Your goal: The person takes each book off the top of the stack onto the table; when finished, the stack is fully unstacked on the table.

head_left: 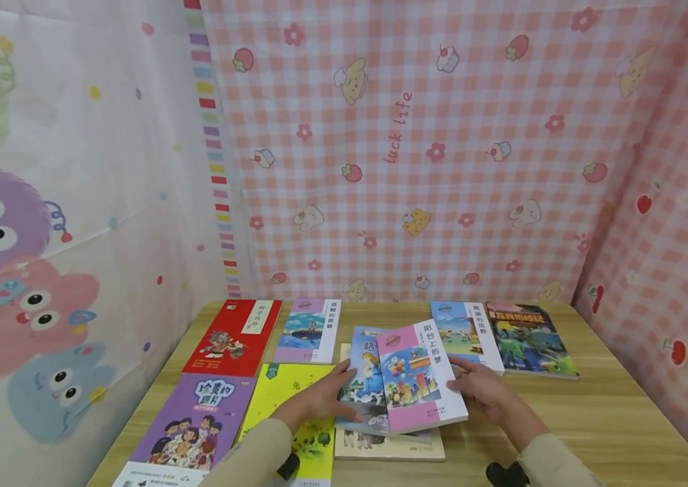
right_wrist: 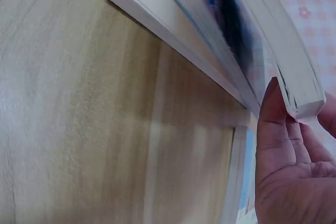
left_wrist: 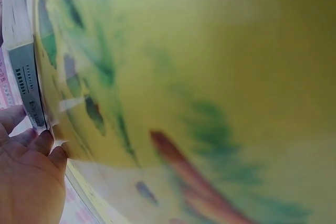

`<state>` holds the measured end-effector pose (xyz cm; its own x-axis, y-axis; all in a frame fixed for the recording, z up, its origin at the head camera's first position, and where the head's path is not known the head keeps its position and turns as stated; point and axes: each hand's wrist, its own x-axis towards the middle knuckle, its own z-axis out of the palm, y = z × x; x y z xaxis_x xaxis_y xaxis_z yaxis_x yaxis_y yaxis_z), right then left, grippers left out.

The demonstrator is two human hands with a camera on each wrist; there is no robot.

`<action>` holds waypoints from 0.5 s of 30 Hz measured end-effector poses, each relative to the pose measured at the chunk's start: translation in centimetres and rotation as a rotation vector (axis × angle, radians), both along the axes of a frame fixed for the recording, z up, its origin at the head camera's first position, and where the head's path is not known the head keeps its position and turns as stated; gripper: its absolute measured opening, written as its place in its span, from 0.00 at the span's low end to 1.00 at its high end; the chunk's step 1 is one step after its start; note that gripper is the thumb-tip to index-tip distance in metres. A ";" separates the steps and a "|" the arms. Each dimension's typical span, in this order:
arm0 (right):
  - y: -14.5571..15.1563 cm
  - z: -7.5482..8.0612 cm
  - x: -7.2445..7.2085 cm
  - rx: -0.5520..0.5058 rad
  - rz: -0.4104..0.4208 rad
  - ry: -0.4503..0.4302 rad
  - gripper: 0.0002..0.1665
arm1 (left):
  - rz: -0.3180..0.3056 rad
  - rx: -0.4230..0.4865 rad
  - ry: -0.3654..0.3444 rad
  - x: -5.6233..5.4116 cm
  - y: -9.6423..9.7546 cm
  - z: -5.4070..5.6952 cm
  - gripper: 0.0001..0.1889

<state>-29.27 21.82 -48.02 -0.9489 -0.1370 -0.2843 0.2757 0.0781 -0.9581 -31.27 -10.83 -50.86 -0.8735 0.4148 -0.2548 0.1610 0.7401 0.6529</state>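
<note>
In the head view, my right hand (head_left: 492, 396) grips the right edge of a pink-and-white storybook (head_left: 421, 375), raised over the stack. The right wrist view shows that book's page edge (right_wrist: 286, 51) between thumb and fingers. My left hand (head_left: 321, 393) holds the left edge of a blue storybook (head_left: 367, 382) with a girl on its cover, partly covered by the pink-and-white one. A cream book (head_left: 389, 452) lies beneath, mostly hidden. Close to the left wrist is a yellow book (head_left: 279, 392); its cover (left_wrist: 210, 66) fills most of the left wrist view.
On the wooden table (head_left: 593, 426) lie a red book (head_left: 231, 341), a purple book (head_left: 188, 426) and a lilac-and-white book (head_left: 307, 331) to the left. A blue-and-white book (head_left: 471, 338) and a dark green book (head_left: 529, 338) lie at back right. Patterned curtains (head_left: 404, 169) surround the table.
</note>
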 end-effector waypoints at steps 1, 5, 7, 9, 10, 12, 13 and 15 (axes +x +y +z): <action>0.2 0.2 0.1 -0.009 0.001 0.008 0.39 | 0.002 -0.003 -0.002 -0.1 0.0 -0.1 0.49; 0.9 0.7 0.2 -0.023 -0.016 0.022 0.39 | 0.010 -0.010 -0.009 -0.2 0.1 -0.1 0.49; 1.2 0.8 0.2 -0.022 -0.018 0.023 0.40 | 0.016 -0.014 -0.008 -0.1 0.1 -0.1 0.49; 1.6 0.9 0.3 -0.024 -0.023 0.023 0.40 | 0.015 -0.013 -0.005 0.0 0.1 0.0 0.49; 1.8 1.0 0.3 -0.024 -0.024 0.022 0.40 | 0.014 -0.012 -0.003 0.1 0.1 0.1 0.49; 2.3 1.0 0.3 -0.024 -0.019 0.030 0.41 | 0.010 -0.007 0.000 0.2 0.0 0.2 0.49; 2.6 1.1 0.3 -0.025 -0.021 0.029 0.41 | 0.008 -0.005 0.002 0.2 0.0 0.2 0.49; 3.2 1.1 0.3 -0.025 -0.018 0.030 0.41 | 0.006 -0.005 0.007 0.2 0.0 0.3 0.49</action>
